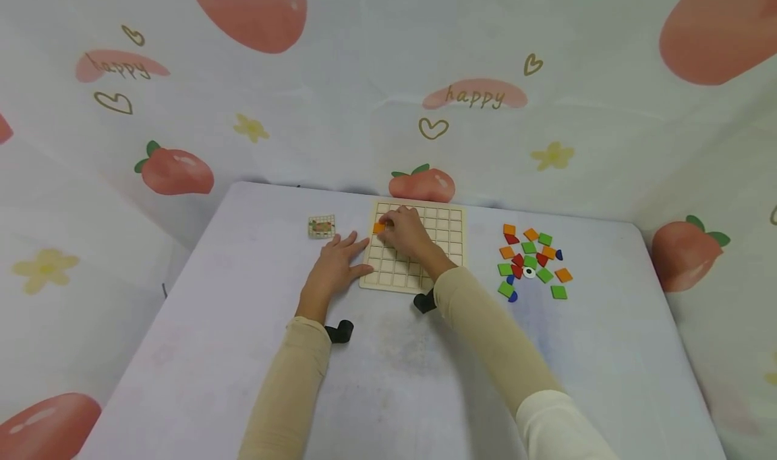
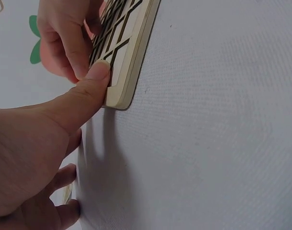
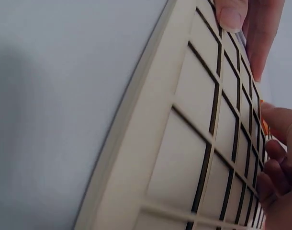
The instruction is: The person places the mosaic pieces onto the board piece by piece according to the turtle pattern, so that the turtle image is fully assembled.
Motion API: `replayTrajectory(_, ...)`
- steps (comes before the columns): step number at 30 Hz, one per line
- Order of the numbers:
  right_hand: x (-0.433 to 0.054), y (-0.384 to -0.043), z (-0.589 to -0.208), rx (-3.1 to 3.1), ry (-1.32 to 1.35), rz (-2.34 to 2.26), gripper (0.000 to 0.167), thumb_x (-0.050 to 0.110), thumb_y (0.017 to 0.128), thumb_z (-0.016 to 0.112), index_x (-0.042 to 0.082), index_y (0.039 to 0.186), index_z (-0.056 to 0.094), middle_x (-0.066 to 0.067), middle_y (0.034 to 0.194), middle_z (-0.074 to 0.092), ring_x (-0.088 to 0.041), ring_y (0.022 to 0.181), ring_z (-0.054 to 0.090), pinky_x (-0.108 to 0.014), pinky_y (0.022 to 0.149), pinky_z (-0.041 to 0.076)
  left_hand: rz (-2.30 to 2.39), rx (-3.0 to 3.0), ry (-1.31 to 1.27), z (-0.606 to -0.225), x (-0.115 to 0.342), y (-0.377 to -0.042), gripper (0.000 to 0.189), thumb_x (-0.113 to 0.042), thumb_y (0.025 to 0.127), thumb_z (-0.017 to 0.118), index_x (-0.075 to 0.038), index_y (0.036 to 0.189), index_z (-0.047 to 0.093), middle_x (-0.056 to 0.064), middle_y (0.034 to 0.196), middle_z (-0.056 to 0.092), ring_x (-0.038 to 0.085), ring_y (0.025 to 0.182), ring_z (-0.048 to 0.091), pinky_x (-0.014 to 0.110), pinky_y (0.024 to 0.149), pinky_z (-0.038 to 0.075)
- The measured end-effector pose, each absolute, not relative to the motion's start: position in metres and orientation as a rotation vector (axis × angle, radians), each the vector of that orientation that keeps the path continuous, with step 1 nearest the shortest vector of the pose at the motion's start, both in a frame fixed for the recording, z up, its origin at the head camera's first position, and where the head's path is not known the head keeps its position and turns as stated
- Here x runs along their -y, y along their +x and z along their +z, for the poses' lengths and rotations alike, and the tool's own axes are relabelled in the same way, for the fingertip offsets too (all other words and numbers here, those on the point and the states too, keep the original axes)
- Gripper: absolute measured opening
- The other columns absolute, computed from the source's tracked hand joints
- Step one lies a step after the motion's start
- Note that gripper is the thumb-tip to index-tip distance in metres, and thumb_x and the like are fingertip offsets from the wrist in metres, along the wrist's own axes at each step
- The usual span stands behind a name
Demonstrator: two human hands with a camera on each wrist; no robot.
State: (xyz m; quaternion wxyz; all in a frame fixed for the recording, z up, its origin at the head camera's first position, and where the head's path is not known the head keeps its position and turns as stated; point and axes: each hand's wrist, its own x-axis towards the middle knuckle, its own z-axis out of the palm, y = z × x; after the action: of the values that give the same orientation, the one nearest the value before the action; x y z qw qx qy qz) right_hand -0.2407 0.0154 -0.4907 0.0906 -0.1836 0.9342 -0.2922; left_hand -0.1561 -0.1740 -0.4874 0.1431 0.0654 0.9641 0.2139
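A square wooden board point(image 1: 454, 237) with a grid of shallow cells lies near the back of the table. At its left side, toward the back, my right hand point(image 1: 408, 234) holds a small orange square tile point(image 1: 379, 228) between thumb and fingers, low over the cells. In the right wrist view, only an orange edge of the tile shows by the thumb. My left hand point(image 1: 334, 264) lies at the board's left edge with its fingers spread over the table. Its thumb point(image 2: 91, 81) presses on the board's rim near a corner.
A small printed card point(image 1: 322, 226) with a gridded picture lies left of the board. To the right are scattered loose pieces: green squares point(image 1: 559, 292), orange squares point(image 1: 563, 275), red pieces point(image 1: 542, 260), blue half-rounds point(image 1: 559, 255) and a white disc point(image 1: 529, 272). A patterned cloth hangs behind.
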Motion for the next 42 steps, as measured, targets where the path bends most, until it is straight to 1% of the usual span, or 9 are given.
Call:
replayTrajectory(4, -0.020, -0.237, -0.486, -2.773, -0.615, -0.772, 0.040, 0.035, 0.100, 0.067, 0.015, 0.134, 0.064, -0.007, 0.131, 0.057, -0.026, 0.120, 0.047, -0.039, 0.107, 0.047, 0.608, -2.772, 0.164, -0.487, 0.175, -0.155, 0.075, -0.050, 0.095, 0.067, -0.028, 0.159, 0.037, 0.005, 0.171, 0.024, 0.043, 0.159, 0.011, 0.064, 0.127, 0.015)
replayTrajectory(9, -0.028, -0.230, -0.477, -2.792, -0.665, -0.645, 0.044, 0.037, 0.103, 0.061, 0.015, 0.141, 0.057, -0.009, 0.143, 0.049, -0.029, 0.134, 0.043, -0.043, 0.115, 0.044, 0.608, -2.784, 0.176, -0.484, 0.174, -0.154, 0.074, -0.048, 0.094, 0.069, -0.025, 0.159, 0.038, 0.007, 0.170, 0.025, 0.045, 0.158, 0.013, 0.066, 0.126, 0.016)
replayTrajectory(15, -0.038, -0.224, -0.475, -2.864, -0.676, -0.468, 0.055, 0.044, 0.102, 0.060, 0.016, 0.148, 0.049, -0.009, 0.152, 0.043, -0.036, 0.141, 0.040, -0.051, 0.118, 0.041, 0.587, -2.777, 0.178, -0.482, 0.173, -0.155, 0.074, -0.048, 0.094, 0.069, -0.025, 0.158, 0.039, 0.008, 0.169, 0.027, 0.046, 0.158, 0.015, 0.064, 0.127, 0.016)
replayTrajectory(21, -0.052, -0.218, -0.476, -2.950, -0.697, -0.300, 0.066, 0.054, 0.101, 0.057, 0.018, 0.154, 0.041, -0.007, 0.159, 0.039, -0.035, 0.147, 0.037, -0.055, 0.119, 0.037, 0.566, -2.782, 0.179, -0.482, 0.173, -0.158, 0.075, -0.047, 0.093, 0.070, -0.025, 0.158, 0.040, 0.010, 0.168, 0.030, 0.046, 0.157, 0.017, 0.063, 0.127, 0.016)
replayTrajectory(24, -0.060, -0.214, -0.475, -2.975, -0.705, -0.281, 0.069, 0.056, 0.100, 0.055, 0.018, 0.155, 0.038, -0.009, 0.162, 0.036, -0.036, 0.151, 0.032, -0.056, 0.123, 0.031, 0.570, -2.788, 0.182, -0.482, 0.173, -0.159, 0.075, -0.047, 0.093, 0.071, -0.025, 0.158, 0.040, 0.010, 0.168, 0.031, 0.046, 0.157, 0.018, 0.063, 0.127, 0.017)
replayTrajectory(28, -0.072, -0.211, -0.475, -2.972, -0.698, -0.240, 0.076, 0.062, 0.100, 0.050, 0.020, 0.160, 0.028, -0.010, 0.168, 0.025, -0.038, 0.156, 0.021, -0.060, 0.127, 0.021, 0.587, -2.782, 0.173, -0.483, 0.172, -0.159, 0.075, -0.047, 0.093, 0.071, -0.026, 0.158, 0.040, 0.009, 0.168, 0.030, 0.046, 0.158, 0.016, 0.063, 0.127, 0.016)
replayTrajectory(31, -0.081, -0.209, -0.475, -2.959, -0.693, -0.205, 0.083, 0.067, 0.098, 0.047, 0.023, 0.163, 0.020, -0.010, 0.172, 0.016, -0.039, 0.159, 0.014, -0.063, 0.128, 0.014, 0.595, -2.775, 0.163, -0.483, 0.171, -0.159, 0.075, -0.048, 0.093, 0.070, -0.026, 0.158, 0.039, 0.008, 0.169, 0.029, 0.045, 0.158, 0.015, 0.063, 0.127, 0.015)
replayTrajectory(35, -0.093, -0.207, -0.476, -2.941, -0.689, -0.190, 0.088, 0.072, 0.096, 0.044, 0.024, 0.165, 0.015, -0.010, 0.174, 0.008, -0.039, 0.161, 0.007, -0.066, 0.128, 0.007, 0.592, -2.774, 0.152, -0.484, 0.171, -0.159, 0.076, -0.048, 0.093, 0.071, -0.026, 0.158, 0.038, 0.008, 0.169, 0.028, 0.044, 0.158, 0.015, 0.063, 0.127, 0.015)
replayTrajectory(42, -0.116, -0.207, -0.482, -2.939, -0.644, -0.154, 0.090, 0.072, 0.096, 0.042, 0.023, 0.166, 0.011, -0.012, 0.174, 0.002, -0.041, 0.161, 0.002, -0.068, 0.126, 0.002, 0.583, -2.770, 0.166, -0.482, 0.172, -0.160, 0.076, -0.047, 0.093, 0.070, -0.026, 0.159, 0.038, 0.010, 0.169, 0.029, 0.045, 0.158, 0.016, 0.063, 0.127, 0.015)
